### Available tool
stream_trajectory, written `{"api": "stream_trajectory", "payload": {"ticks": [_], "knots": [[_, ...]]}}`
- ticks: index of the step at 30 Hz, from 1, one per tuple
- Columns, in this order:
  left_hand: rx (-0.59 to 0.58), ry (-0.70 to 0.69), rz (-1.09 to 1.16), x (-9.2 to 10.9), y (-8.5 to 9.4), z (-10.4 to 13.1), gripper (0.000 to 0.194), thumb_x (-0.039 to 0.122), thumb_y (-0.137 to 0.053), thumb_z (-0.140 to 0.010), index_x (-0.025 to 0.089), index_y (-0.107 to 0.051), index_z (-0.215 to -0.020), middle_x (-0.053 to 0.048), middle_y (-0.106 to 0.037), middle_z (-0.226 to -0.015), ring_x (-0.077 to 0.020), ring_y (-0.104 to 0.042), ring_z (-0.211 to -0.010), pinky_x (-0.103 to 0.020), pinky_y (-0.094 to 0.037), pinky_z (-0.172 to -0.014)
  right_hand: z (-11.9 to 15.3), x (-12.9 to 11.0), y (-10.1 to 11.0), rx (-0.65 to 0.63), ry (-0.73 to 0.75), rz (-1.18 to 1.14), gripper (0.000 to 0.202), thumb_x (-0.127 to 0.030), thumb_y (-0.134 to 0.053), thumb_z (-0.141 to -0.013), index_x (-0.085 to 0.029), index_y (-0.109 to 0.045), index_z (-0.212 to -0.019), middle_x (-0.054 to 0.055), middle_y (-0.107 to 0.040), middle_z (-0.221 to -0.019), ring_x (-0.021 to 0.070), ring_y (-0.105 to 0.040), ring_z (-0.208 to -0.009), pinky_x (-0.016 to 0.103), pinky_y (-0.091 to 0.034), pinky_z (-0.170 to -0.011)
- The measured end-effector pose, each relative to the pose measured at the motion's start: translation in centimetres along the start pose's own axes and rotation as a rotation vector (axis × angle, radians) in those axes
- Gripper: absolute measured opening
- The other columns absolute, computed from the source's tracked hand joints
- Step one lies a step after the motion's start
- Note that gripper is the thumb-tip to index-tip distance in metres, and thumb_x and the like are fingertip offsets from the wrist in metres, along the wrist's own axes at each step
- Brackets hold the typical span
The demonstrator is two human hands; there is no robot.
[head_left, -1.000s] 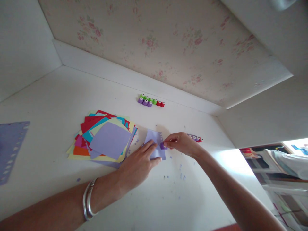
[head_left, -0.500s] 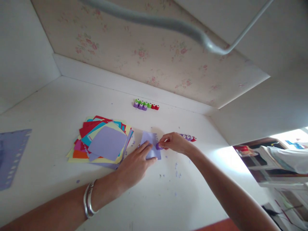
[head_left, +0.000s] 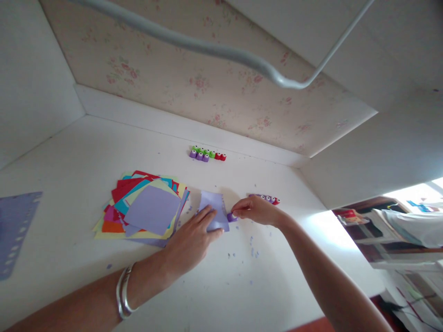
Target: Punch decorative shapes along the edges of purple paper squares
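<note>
My left hand [head_left: 193, 237] lies with its fingers stretched out on a small sheet of purple paper [head_left: 215, 201], pressing it to the white table. Small notches run along the sheet's right edge. A purple craft punch [head_left: 232, 217] is between the thumb and fingers of my right hand [head_left: 258, 210]. The punch stands just beside the right edge of the sheet; whether it touches the paper I cannot tell. Tiny purple paper bits [head_left: 254, 251] are scattered on the table below.
Left of my hands lies a stack of coloured paper [head_left: 152, 210]. A larger notched purple sheet [head_left: 17, 230] is at the far left. Several green, purple and red punches [head_left: 207, 154] stand near the wall, with more punches [head_left: 270, 199] behind my right hand. Shelves [head_left: 387, 235] are at the right.
My right hand has drawn the punch slightly right and down, off the sheet's notched edge. My left hand stays on the paper. The whole view has shifted a little.
</note>
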State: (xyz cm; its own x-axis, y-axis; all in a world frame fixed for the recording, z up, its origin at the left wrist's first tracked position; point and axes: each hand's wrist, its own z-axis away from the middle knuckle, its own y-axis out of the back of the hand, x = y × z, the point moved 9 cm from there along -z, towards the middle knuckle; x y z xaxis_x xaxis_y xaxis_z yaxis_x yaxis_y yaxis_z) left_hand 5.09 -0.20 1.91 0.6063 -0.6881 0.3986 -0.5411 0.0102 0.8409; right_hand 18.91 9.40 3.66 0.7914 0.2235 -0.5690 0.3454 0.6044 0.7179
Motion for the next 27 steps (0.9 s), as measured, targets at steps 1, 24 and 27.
{"api": "stream_trajectory", "payload": {"ticks": [1, 24, 27], "knots": [[0.006, -0.002, 0.002, 0.0, 0.0, 0.0, 0.047, 0.001, -0.055, -0.082, 0.023, -0.064, -0.123, -0.011, -0.044, -0.144, -0.0285, -0.032, -0.139, -0.046, -0.035, -0.112, 0.2, 0.1, 0.3, 0.013, 0.005, 0.022, 0.018, -0.032, -0.06, -0.084, -0.026, -0.077, -0.085, -0.002, -0.073, -0.073, 0.0142, -0.064, -0.067, 0.024, -0.047, -0.061], [-0.018, 0.026, 0.015, 0.0, 0.2, -0.1, 0.048, 0.001, -0.053, -0.083, 0.024, -0.063, -0.124, -0.011, -0.044, -0.144, -0.0267, -0.031, -0.14, -0.044, -0.035, -0.113, 1.9, 1.5, 6.0, 0.409, 0.017, 0.561, 0.037, -0.023, -0.056, -0.086, -0.031, -0.064, -0.121, 0.006, -0.07, -0.105, 0.0257, -0.063, -0.098, 0.038, -0.049, -0.084], [-0.01, 0.034, 0.02, -0.1, 0.2, 0.0, 0.045, 0.003, -0.054, -0.084, 0.024, -0.063, -0.123, -0.011, -0.045, -0.143, -0.0268, -0.032, -0.139, -0.044, -0.034, -0.113, 0.9, 2.9, 6.4, 0.369, -0.015, 0.559, 0.038, -0.024, -0.057, -0.085, -0.03, -0.065, -0.121, 0.008, -0.069, -0.106, 0.0254, -0.064, -0.096, 0.036, -0.048, -0.083]]}}
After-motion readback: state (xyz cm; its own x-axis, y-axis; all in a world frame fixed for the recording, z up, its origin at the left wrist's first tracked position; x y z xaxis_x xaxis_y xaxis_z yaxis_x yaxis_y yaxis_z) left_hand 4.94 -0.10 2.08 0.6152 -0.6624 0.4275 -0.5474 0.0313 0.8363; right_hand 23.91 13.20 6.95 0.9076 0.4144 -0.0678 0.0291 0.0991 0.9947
